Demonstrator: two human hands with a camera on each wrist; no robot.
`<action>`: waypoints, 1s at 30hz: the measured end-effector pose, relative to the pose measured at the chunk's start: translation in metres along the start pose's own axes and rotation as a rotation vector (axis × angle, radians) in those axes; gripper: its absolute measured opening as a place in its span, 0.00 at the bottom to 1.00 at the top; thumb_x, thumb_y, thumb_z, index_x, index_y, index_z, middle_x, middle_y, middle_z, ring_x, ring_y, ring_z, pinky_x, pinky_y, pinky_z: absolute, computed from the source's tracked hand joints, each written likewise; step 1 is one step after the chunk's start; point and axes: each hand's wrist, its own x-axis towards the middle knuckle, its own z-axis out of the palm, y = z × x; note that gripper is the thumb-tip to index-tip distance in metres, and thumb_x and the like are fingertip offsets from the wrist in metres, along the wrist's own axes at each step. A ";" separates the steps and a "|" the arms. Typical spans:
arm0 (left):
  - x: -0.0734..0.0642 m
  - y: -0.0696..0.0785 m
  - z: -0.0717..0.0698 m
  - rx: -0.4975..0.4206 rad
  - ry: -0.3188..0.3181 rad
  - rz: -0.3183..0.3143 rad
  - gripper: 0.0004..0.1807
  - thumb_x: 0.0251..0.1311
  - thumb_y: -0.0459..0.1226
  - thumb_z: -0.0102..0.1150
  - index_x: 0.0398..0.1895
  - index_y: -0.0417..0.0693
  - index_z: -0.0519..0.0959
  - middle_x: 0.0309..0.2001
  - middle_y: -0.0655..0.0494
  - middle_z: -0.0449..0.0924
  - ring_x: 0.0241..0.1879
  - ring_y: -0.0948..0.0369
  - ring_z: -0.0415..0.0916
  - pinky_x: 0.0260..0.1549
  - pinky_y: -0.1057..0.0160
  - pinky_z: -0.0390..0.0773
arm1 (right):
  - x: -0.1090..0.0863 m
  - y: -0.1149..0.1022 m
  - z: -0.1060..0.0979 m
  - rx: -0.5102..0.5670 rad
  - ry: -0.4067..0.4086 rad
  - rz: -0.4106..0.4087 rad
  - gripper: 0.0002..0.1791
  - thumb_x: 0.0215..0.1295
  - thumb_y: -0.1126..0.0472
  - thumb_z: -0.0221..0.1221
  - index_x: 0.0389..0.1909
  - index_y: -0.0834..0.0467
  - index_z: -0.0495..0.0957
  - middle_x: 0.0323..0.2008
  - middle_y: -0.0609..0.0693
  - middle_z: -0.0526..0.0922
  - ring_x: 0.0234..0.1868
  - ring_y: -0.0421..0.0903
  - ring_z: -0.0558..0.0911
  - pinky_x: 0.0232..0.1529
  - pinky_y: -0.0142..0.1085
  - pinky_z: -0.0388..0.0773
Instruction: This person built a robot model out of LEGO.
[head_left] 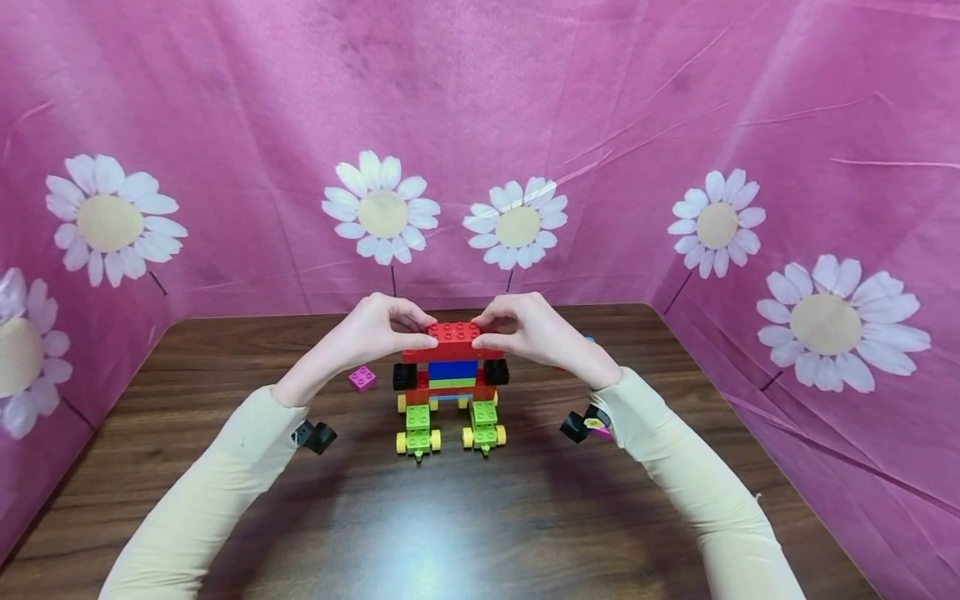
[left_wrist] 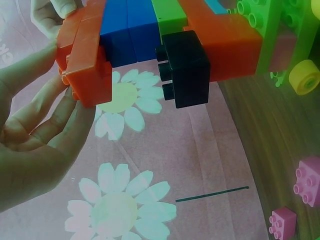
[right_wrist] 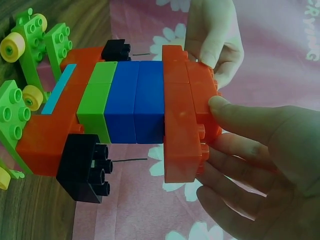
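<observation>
A toy-brick build stands upright in the middle of the table. At its top is a red brick (head_left: pixel 453 335), lying on a longer red brick (right_wrist: pixel 180 150). My left hand (head_left: pixel 378 329) pinches the left end of that top brick between thumb and fingers. The opposite end is pinched by my right hand (head_left: pixel 528 333). Below come blue bricks (head_left: pixel 452 370), a lime brick (right_wrist: pixel 95 105) and a red layer with a black brick (left_wrist: pixel 186 70) at one side and another black brick (right_wrist: pixel 82 167) at the other. Lime wheeled bases (head_left: pixel 417 429) with yellow wheels form the bottom.
A pink brick (head_left: pixel 362 379) lies left of the build; the left wrist view shows a second, smaller-looking pink brick (left_wrist: pixel 283 223). Partly hidden pieces lie by my right forearm. A pink cloth (head_left: pixel 480 100) with daisies hangs behind the brown table (head_left: pixel 247 517).
</observation>
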 end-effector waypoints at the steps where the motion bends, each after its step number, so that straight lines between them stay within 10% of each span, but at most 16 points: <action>1: 0.000 0.000 0.000 0.001 0.002 0.005 0.16 0.55 0.41 0.72 0.46 0.44 0.86 0.44 0.48 0.89 0.42 0.56 0.85 0.40 0.60 0.85 | 0.000 0.000 0.000 -0.002 0.000 0.000 0.14 0.57 0.54 0.71 0.42 0.56 0.87 0.39 0.49 0.89 0.36 0.43 0.82 0.40 0.41 0.83; 17: -0.004 0.000 -0.001 0.032 -0.027 0.019 0.17 0.57 0.43 0.70 0.49 0.47 0.85 0.44 0.51 0.88 0.45 0.56 0.84 0.47 0.56 0.85 | -0.001 0.000 -0.001 -0.009 -0.015 -0.023 0.16 0.56 0.54 0.72 0.44 0.56 0.87 0.40 0.50 0.90 0.38 0.42 0.84 0.42 0.38 0.84; 30: -0.012 -0.024 0.000 0.000 0.120 0.079 0.17 0.61 0.45 0.67 0.50 0.48 0.84 0.46 0.54 0.88 0.47 0.58 0.84 0.51 0.53 0.83 | -0.001 0.001 -0.001 -0.016 -0.010 -0.007 0.16 0.56 0.53 0.71 0.43 0.55 0.87 0.40 0.49 0.90 0.39 0.43 0.84 0.43 0.38 0.83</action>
